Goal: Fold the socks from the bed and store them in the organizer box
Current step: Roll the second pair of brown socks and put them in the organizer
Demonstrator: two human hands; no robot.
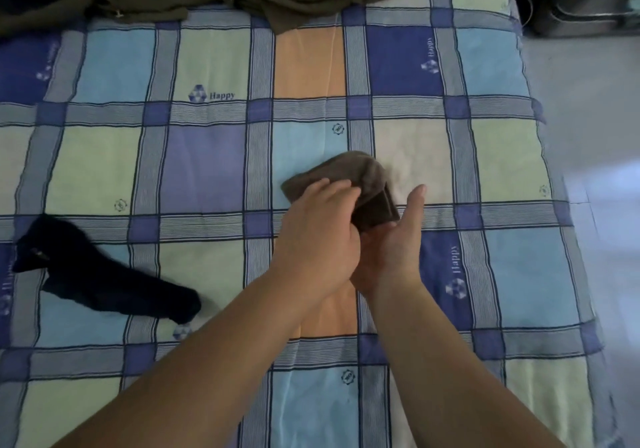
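My left hand (317,236) pinches the brown sock (349,184) w/ curled fingers, right hand (391,243) flat underneath as support to keep the fold tight; black sock (104,281) waits on bed (207,170).

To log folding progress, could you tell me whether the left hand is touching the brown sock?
Touching. The head view shows the left hand with its fingers curled over the brown sock, pressing it into the right hand.

Lighting: dim, cool, bluish. Brightest on the floor (595,184) right of the right hand (391,239), suggesting light from that side. Shadows: soft, faint. Focus: soft overall, fingertips slightly blurred. Distortion: wide-angle bending of sheet (207,156) lines towards edges.
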